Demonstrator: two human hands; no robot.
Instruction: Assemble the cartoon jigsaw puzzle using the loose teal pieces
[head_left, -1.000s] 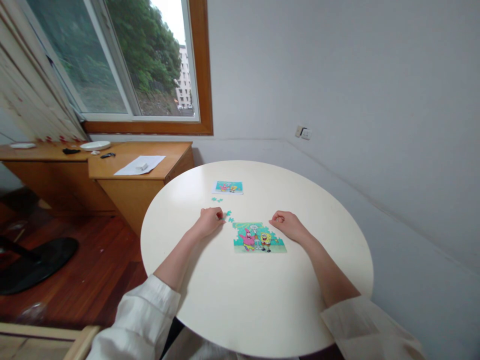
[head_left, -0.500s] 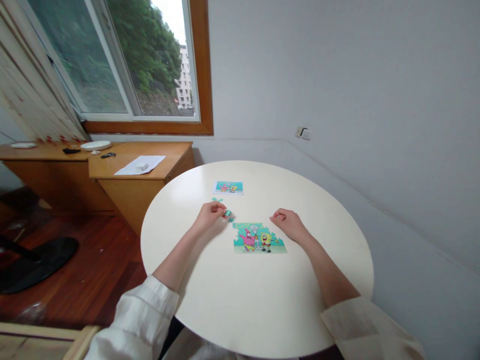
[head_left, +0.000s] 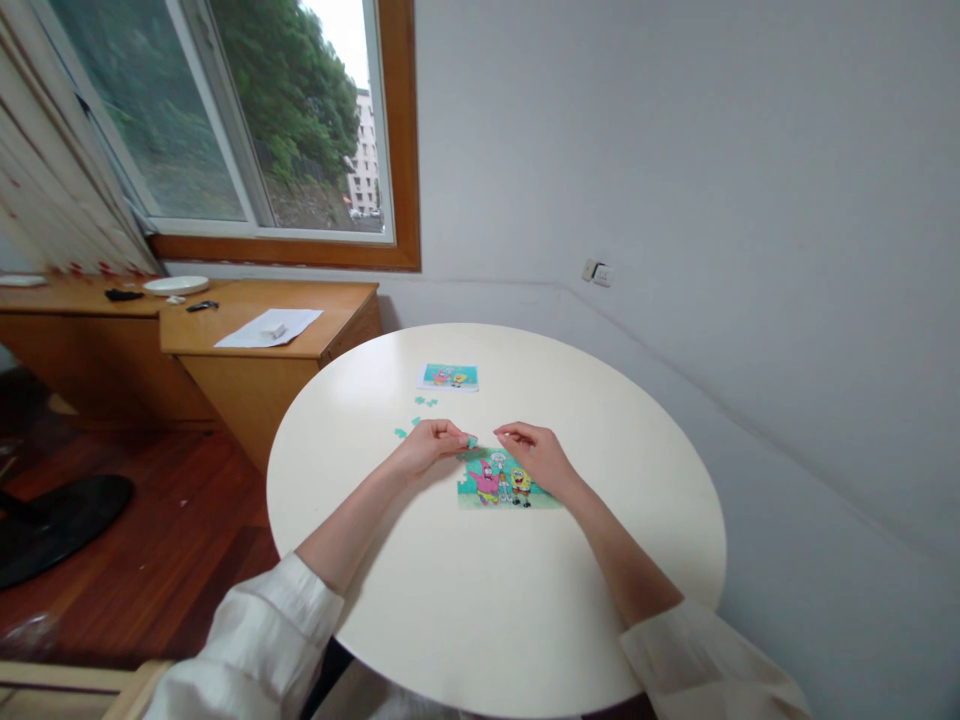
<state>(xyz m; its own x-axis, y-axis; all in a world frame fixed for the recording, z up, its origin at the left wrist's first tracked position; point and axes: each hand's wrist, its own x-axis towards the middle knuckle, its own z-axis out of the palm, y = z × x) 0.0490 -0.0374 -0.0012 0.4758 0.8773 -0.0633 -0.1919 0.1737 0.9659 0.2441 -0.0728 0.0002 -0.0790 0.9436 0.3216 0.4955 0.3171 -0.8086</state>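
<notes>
A small teal jigsaw piece is pinched between the thumb and fingertips of the left hand, just above the upper-left edge of a partly assembled SpongeBob jigsaw puzzle. The upper-right part of the puzzle is covered by the right hand, whose thumb and fingers are bent toward each other; whether anything is held there cannot be told. The two hands are kept apart, with a narrow gap between their fingertips.

Beyond the left hand, two loose teal pieces are seen near its knuckles, and another loose pair is set farther back. Behind these, a SpongeBob picture card is laid flat. All of this is carried by a round, cream-white bench.

To the left, a sheet of paper, a small white block and a white plate are supported by a wooden cabinet, below a wood-framed window.
</notes>
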